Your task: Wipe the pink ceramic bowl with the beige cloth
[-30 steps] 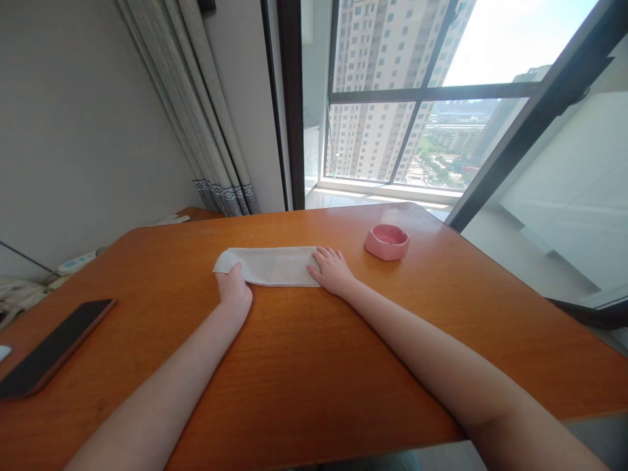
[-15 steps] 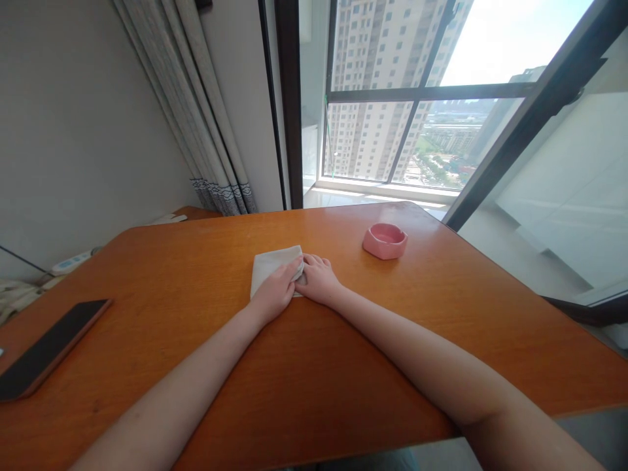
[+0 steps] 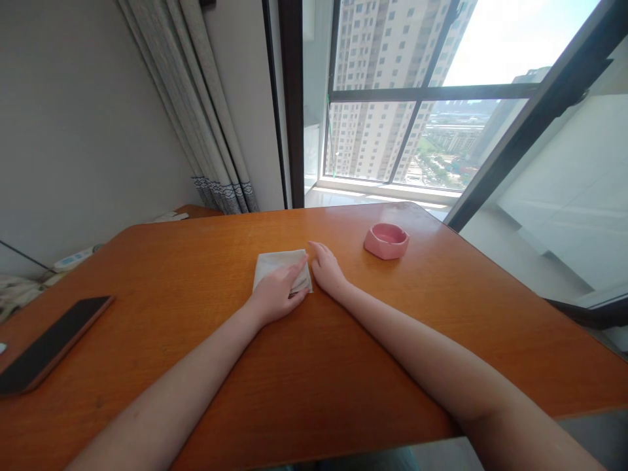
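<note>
A folded pale grey-white cloth point(image 3: 269, 262) lies on the wooden table in front of me. My left hand point(image 3: 277, 292) rests on top of it, fingers stretched forward over its right part and thumb apart near the front right corner. Just right of the cloth, my right hand point(image 3: 329, 271) stands on its edge, fingers extended and nothing visible in them. A narrow gap separates it from the cloth. Farther right sits a pink hexagonal bowl, possibly an ashtray point(image 3: 386, 248), which neither hand touches.
On the left of the wooden table point(image 3: 206, 392) lies a dark flat tablet-like slab point(image 3: 52, 343). A white power strip point(image 3: 73, 259) is beyond the left edge. Grey curtains point(image 3: 196, 111) and a large window point(image 3: 383, 137) stand behind the table.
My right hand has come off the cloth and moved slightly right. The cloth's right side now lies flatter, and my left hand has spread its fingers over it.
</note>
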Tool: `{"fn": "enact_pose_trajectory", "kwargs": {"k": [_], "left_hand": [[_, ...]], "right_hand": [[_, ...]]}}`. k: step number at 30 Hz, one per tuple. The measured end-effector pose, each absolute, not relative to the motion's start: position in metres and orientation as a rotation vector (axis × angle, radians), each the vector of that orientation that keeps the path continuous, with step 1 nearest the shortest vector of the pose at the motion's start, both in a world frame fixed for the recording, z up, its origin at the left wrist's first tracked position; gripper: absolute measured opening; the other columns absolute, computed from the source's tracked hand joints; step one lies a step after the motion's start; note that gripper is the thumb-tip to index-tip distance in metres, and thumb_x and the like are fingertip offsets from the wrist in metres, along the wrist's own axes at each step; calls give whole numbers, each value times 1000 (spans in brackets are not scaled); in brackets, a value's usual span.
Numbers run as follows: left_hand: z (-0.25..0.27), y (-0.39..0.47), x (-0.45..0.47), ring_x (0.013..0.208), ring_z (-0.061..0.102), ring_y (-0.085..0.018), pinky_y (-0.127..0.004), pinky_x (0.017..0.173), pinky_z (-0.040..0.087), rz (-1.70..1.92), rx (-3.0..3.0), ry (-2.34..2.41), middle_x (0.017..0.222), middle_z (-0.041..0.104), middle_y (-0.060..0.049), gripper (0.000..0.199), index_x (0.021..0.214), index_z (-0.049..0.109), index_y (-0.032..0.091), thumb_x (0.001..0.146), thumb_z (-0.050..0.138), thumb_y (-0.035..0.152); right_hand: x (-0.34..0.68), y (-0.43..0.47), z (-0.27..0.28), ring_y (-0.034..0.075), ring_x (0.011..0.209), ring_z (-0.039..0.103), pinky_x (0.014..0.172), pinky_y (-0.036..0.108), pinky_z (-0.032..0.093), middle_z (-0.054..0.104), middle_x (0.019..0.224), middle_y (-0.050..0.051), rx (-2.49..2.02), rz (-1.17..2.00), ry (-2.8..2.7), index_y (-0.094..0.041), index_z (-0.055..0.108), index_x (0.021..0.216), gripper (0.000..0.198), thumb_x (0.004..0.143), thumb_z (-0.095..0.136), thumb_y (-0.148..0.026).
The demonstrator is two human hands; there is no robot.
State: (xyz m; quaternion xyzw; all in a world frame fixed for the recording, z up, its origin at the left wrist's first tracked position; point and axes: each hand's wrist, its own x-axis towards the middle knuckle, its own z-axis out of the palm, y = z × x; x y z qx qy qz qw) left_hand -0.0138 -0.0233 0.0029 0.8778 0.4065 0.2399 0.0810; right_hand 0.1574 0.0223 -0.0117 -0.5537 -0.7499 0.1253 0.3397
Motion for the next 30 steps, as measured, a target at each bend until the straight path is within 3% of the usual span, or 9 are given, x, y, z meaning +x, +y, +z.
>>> {"fn": "enact_pose_trajectory", "kwargs": {"k": [2, 5, 7, 11, 15, 24, 30], "left_hand": [[0, -19, -20, 107, 57, -25, -41, 91, 43, 1014, 2482, 1136, 119, 61, -10, 57, 142, 26, 23, 89, 39, 38], [-5, -6, -34, 83, 58, -17, -36, 83, 45, 1600, 2108, 1132, 99, 62, -6, 45, 133, 36, 21, 94, 25, 38], [-8, 3, -42, 69, 52, -14, -31, 74, 45, 1741, 1906, 1174, 85, 57, -3, 41, 124, 43, 20, 93, 26, 40], [-10, 9, -42, 60, 46, -12, -26, 64, 42, 1605, 1718, 1235, 73, 52, 1, 35, 115, 47, 20, 93, 28, 40], [-7, 4, -34, 61, 47, -12, -27, 65, 41, 1508, 1759, 1217, 71, 53, 0, 34, 106, 51, 19, 93, 29, 40], [-14, 11, -36, 61, 48, -12, -26, 61, 39, 1319, 1766, 1135, 66, 52, 0, 35, 85, 56, 17, 92, 31, 40], [-17, 13, -35, 54, 40, -11, -26, 54, 32, 1216, 1723, 1133, 56, 42, 2, 44, 69, 49, 18, 92, 26, 48]], "right_hand": [[156, 14, -6, 19, 124, 42, 103, 35, 31, 49, 134, 12, -1307, 264, -1956, -14, 43, 133, 45, 88, 36, -20], [150, -2, 1, 22, 122, 43, 103, 39, 30, 50, 134, 11, -1113, 202, -2224, -18, 37, 138, 51, 91, 41, -36], [145, -11, 2, 23, 124, 41, 102, 41, 31, 45, 139, 11, -1051, 194, -2436, -21, 33, 141, 55, 91, 42, -43], [143, -26, 4, 26, 125, 38, 101, 41, 32, 44, 137, 12, -1066, 145, -2650, -22, 48, 130, 47, 92, 40, -48], [165, -41, 14, 24, 101, 53, 87, 36, 42, 58, 106, 13, -1344, 108, -2609, -17, 61, 103, 36, 92, 39, -44], [312, -66, 18, 20, 81, 55, 69, 30, 40, 54, 92, 9, -2076, 15, -2342, -18, 57, 79, 15, 80, 50, -31], [381, -57, 19, 21, 78, 55, 69, 32, 39, 56, 85, 9, -2299, 76, -2238, -19, 56, 69, 11, 73, 55, -29]]}}
